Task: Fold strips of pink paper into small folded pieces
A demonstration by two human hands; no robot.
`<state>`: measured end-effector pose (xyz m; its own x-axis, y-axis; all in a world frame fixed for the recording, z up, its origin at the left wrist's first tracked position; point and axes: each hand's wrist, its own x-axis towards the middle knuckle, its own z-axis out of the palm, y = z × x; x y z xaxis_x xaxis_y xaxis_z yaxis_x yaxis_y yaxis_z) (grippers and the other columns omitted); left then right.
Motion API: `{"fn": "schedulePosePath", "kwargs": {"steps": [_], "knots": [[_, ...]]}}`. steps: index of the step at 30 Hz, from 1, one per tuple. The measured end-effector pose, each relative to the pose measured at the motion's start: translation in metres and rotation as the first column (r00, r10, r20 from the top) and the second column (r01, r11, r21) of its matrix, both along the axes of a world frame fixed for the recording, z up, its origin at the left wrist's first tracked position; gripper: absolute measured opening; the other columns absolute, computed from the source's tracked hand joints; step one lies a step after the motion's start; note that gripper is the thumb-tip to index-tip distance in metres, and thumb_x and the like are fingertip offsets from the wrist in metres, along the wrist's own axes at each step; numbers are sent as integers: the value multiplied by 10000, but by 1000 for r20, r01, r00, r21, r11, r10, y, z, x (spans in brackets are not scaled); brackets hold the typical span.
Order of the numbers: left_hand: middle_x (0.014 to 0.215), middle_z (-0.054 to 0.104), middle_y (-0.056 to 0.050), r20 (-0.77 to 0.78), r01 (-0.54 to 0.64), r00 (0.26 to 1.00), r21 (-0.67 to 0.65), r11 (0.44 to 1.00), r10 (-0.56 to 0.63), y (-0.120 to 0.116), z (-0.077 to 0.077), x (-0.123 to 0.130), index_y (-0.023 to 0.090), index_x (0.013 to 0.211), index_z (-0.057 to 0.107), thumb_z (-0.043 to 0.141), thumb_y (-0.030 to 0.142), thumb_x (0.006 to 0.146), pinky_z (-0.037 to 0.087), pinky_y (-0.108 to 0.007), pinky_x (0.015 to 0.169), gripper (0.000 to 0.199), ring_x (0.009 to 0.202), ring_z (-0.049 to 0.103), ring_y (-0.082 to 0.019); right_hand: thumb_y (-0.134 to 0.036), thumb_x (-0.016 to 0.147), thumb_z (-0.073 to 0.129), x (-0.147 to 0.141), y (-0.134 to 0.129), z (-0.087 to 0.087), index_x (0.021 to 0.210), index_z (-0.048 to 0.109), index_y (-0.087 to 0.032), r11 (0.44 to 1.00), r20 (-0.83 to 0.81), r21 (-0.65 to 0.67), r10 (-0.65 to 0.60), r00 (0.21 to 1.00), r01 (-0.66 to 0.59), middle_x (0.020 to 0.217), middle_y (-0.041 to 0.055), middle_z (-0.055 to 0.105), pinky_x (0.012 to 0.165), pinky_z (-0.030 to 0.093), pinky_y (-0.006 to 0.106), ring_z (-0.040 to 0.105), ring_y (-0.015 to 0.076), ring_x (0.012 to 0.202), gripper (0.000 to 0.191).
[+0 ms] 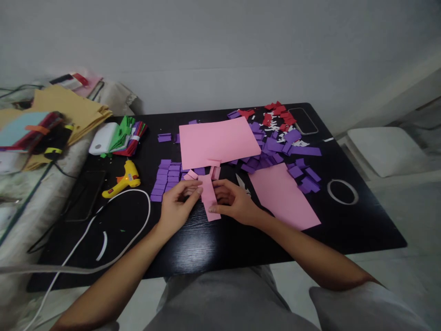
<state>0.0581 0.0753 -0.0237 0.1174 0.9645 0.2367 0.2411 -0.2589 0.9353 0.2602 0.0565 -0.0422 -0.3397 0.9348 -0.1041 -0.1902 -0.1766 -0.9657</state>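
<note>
Between my two hands is a narrow pink paper strip point(208, 197), held above the table's near middle. My left hand point(179, 202) pinches its left edge with thumb and fingers. From the other side my right hand point(236, 202) grips the strip, thumb on top and fingers curled. Just beyond lie small folded pink pieces point(215, 172). A large pink sheet point(218, 142) rests behind them, and a second pink sheet point(284, 197) lies to the right of my right hand. Scissors point(243, 185) show partly beside that hand, their handles hidden.
Rows of folded purple pieces point(161, 181) lie left of my hands; loose purple pieces point(272, 149) and red scraps point(280, 115) are behind right. A yellow glue gun point(126, 179), a white cable point(149, 207), a phone point(85, 195) and a tape ring point(342, 192) also occupy the black table point(361, 225).
</note>
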Motion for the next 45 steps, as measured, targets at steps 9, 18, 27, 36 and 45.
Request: {"fn": "schedulePosePath", "kwargs": {"steps": [9, 18, 27, 36, 45], "knots": [[827, 785, -21, 37, -105, 994, -44, 994, 106, 3, 4, -2, 187, 908, 763, 821, 358, 823, 615, -253, 671, 200, 667, 714, -134, -250, 807, 818, 2, -3, 2, 1325, 559, -241, 997, 112, 75, 19, 994, -28, 927, 2, 726, 861, 616, 364, 738, 167, 864, 580], [856, 806, -30, 3, -44, 999, -21, 999, 44, 1, 2, 0, 189, 926, 789, 818, 340, 830, 612, -242, 672, 182, 683, 720, -130, -286, 869, 766, 1, -7, 13, 1286, 565, -238, 963, 174, 258, -121, 977, 73, 970, 34, 743, 926, 614, 394, 750, 187, 906, 466], [891, 819, -36, -77, -6, 997, 69, 998, 11, -2, 3, -2, 195, 918, 794, 794, 308, 856, 636, -271, 713, 129, 718, 748, -147, -396, 838, 800, 1, -2, 10, 953, 616, -223, 993, 133, 70, -103, 986, 94, 891, 13, 727, 836, 582, 337, 725, 177, 855, 277], [874, 801, -34, 10, 54, 998, -1, 999, -54, -3, 4, -1, 189, 961, 773, 783, 296, 873, 621, -255, 706, 139, 724, 738, -139, -436, 843, 797, -1, -1, 9, 949, 729, -206, 990, 124, 111, -105, 987, 91, 972, 38, 759, 885, 578, 353, 713, 190, 909, 262], [783, 752, -13, 91, 200, 977, -91, 976, -192, -2, -2, 4, 192, 1000, 723, 800, 296, 844, 605, -257, 658, 203, 662, 702, -133, -398, 856, 790, -1, -5, 12, 937, 728, -235, 970, 146, 169, -200, 969, 175, 922, 25, 785, 828, 609, 354, 738, 195, 855, 192]]}}
